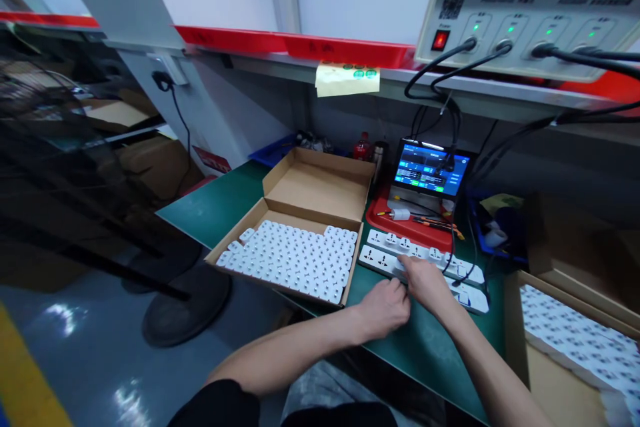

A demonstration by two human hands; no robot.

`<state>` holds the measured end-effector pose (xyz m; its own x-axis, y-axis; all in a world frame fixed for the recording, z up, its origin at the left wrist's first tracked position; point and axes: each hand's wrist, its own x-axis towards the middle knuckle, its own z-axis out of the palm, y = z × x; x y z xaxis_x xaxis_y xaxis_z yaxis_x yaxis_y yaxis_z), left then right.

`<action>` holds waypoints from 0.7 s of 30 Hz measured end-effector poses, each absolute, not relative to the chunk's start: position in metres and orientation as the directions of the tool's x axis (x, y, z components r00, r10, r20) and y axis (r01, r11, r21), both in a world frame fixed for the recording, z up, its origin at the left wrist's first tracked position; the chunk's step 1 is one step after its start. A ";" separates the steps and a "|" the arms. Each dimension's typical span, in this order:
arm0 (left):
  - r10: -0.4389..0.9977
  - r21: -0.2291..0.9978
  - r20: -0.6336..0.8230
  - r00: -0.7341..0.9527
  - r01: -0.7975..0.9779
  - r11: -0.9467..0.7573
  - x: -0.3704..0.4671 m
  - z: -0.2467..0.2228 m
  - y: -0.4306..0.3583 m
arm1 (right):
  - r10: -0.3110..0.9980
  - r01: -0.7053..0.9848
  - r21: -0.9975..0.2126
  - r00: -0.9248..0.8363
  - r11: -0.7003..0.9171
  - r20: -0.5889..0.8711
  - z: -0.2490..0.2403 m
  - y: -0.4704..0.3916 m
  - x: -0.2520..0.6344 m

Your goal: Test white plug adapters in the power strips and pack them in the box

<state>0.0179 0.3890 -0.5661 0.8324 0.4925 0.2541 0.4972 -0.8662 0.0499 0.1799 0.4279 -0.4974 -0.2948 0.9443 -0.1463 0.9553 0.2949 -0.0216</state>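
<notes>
My left hand [385, 309] is closed, its fingers curled in front of the near power strip [373, 257]; whatever it may hold is hidden. My right hand [425, 281] reaches onto the same white strip, fingertips pinched together over its sockets on something I cannot make out. Behind lies a second white power strip [425, 251] with several small white plugs in its sockets. To the left, an open cardboard box [320, 183] holds rows of small white chargers or adapters [295, 257], standing close together.
A lit screen [430, 170] stands behind a red tray [415, 230] with a white charger and cables. Another cardboard box [515, 333] with white pieces sits at right. Black cables hang from a test unit [530, 27] on the shelf. The green table [200, 203] ends at left.
</notes>
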 end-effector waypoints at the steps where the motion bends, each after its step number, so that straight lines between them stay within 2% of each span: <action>1: 0.497 0.052 0.245 0.832 0.501 -0.864 0.019 -0.566 0.386 | 0.943 0.956 -0.016 -0.292 0.293 -0.161 -0.498 0.430 0.178; 4: 0.476 0.103 0.170 0.863 0.465 -0.879 0.010 -0.558 0.388 | 0.945 0.960 -0.004 -0.275 0.279 -0.179 -0.498 0.433 0.176; 6: 0.506 0.202 0.134 0.852 0.477 -0.856 -0.003 -0.549 0.400 | 0.945 0.964 0.010 -0.260 0.267 -0.197 -0.497 0.434 0.175; 9: 0.666 0.376 0.157 0.729 0.580 -0.723 -0.024 -0.530 0.428 | 0.944 0.966 0.020 -0.249 0.260 -0.218 -0.495 0.433 0.175; 11: 0.761 0.433 0.165 0.627 0.647 -0.628 -0.034 -0.519 0.448 | 0.942 0.963 0.012 -0.261 0.270 -0.211 -0.494 0.429 0.174; 14: 0.811 0.425 0.127 0.570 0.708 -0.564 -0.040 -0.511 0.472 | 0.952 0.960 0.003 -0.278 0.281 -0.130 -0.492 0.420 0.176; 21: 0.800 0.444 0.082 0.594 0.697 -0.563 -0.034 -0.520 0.490 | 0.957 0.961 -0.072 -0.256 0.267 0.136 -0.484 0.390 0.227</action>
